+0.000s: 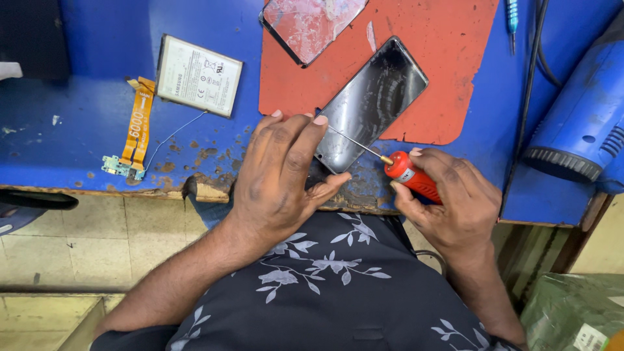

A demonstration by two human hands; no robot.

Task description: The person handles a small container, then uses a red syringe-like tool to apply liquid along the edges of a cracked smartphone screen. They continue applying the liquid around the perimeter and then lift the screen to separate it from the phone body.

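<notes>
Blue workbench (97,130), red mat (442,65), red-handled screwdriver (411,175), glossy black phone (372,104), orange ribbon cable (138,123), dark white-flowered shirt (338,286).

Dark phone screen (372,104) on red mat (448,71); cracked screen (311,25) above; white-labelled battery (198,75) left (rectangular).

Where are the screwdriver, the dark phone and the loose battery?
screwdriver (412,177): head view, on its red handle.
dark phone (374,104): head view, middle of its glossy back.
battery (198,76): head view, centre of its white label face.

Head view, steeply down, close over workbench (97,143)
</notes>
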